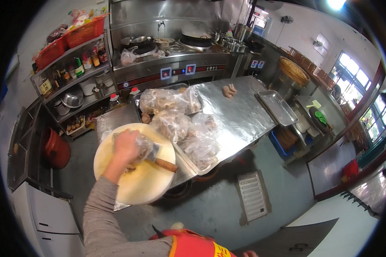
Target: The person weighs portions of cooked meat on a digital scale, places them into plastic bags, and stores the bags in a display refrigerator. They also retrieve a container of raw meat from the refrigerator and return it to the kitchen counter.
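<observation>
My left hand [127,146] grips a clear plastic bag [144,148] with food in it, on the left part of a thick round chopping board [138,189]. The fingertips are partly hidden behind the hand. A cleaver lies on the board beside the bag, its wooden handle [166,165] pointing right and its blade partly covered by the bag. Just a bit of my right hand [250,254] shows at the bottom edge, away from the board. Right of the board, several filled plastic bags [170,123] lie on metal trays.
A steel table [244,93] carries a piece of raw poultry [229,91] and a shallow metal tray [278,107]. Behind stands a stove with woks [196,39]. A shelf rack [80,80] with bottles and bowls is at the left, near a red-brown bin [56,147].
</observation>
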A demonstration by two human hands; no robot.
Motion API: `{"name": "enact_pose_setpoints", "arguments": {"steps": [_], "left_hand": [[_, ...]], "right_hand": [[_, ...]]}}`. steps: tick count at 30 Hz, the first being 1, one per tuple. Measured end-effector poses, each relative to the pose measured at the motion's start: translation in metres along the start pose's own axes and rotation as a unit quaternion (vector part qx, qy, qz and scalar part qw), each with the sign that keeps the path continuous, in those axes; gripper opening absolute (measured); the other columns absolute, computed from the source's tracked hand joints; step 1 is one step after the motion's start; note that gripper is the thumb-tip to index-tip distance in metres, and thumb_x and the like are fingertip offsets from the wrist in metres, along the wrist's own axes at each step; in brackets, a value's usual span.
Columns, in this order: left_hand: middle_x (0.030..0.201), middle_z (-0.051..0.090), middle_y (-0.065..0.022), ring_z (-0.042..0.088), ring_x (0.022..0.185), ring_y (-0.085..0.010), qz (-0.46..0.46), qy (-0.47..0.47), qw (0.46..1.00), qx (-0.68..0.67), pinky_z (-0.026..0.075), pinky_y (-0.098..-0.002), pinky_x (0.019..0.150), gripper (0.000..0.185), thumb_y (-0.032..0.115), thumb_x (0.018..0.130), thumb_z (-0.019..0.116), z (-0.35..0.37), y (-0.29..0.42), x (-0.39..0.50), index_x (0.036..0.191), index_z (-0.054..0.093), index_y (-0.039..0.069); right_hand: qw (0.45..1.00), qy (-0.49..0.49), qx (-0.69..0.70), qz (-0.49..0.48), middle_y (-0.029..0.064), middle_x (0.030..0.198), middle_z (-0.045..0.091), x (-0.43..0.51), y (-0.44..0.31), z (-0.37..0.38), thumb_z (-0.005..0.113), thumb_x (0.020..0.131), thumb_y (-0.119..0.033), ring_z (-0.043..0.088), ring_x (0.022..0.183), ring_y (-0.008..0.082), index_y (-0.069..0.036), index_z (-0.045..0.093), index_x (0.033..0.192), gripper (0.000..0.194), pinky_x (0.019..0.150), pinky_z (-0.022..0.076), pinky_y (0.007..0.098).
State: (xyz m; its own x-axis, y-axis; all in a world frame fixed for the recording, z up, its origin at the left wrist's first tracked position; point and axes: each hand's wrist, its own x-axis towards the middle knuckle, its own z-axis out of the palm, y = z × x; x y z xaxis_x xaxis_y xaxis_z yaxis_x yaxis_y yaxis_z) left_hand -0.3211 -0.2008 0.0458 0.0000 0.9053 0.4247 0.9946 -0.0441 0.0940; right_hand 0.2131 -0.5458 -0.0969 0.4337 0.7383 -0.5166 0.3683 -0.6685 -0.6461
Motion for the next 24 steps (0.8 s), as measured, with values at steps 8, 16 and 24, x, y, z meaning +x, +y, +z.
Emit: {"name": "enact_pose_setpoints", "arguments": {"steps": [8,16,24], "left_hand": [[0.082,0.058,-0.014,0.055,0.079,-0.032,-0.071,-0.179,0.981,0.004,0.044,-0.0393,0.068,0.014,0.012,0.062,0.063,0.003,-0.031,0.007,0.074,0.061,0.006],[0.076,0.056,-0.0068,0.055,0.071,-0.0222,-0.104,0.092,0.986,-0.094,0.043,-0.0292,0.064,0.013,0.003,0.07,0.057,0.024,-0.032,0.012,0.081,0.052,0.0],[0.066,0.052,-0.0012,0.051,0.058,-0.0104,-0.357,0.225,0.674,-0.607,0.039,-0.0217,0.05,0.006,0.011,0.082,0.048,0.009,-0.003,0.03,0.083,0.051,0.005]], "right_hand": [[0.945,-0.154,0.101,-0.269,0.0083,0.077,0.061,0.198,-0.201,0.039,0.062,0.077,-0.016,0.058,0.068,0.0124,0.001,0.057,0.094,0.024,0.061,0.0464,0.0245],[0.854,-0.283,0.038,-0.435,0.0073,0.076,0.059,0.292,-0.383,0.082,0.065,0.074,-0.021,0.058,0.065,0.0139,-0.002,0.057,0.098,0.032,0.059,0.0459,0.0255],[0.774,-0.353,0.057,-0.523,0.0069,0.08,0.06,0.343,-0.5,0.113,0.065,0.073,-0.017,0.056,0.063,0.0109,-0.002,0.058,0.097,0.029,0.061,0.045,0.024]]}}
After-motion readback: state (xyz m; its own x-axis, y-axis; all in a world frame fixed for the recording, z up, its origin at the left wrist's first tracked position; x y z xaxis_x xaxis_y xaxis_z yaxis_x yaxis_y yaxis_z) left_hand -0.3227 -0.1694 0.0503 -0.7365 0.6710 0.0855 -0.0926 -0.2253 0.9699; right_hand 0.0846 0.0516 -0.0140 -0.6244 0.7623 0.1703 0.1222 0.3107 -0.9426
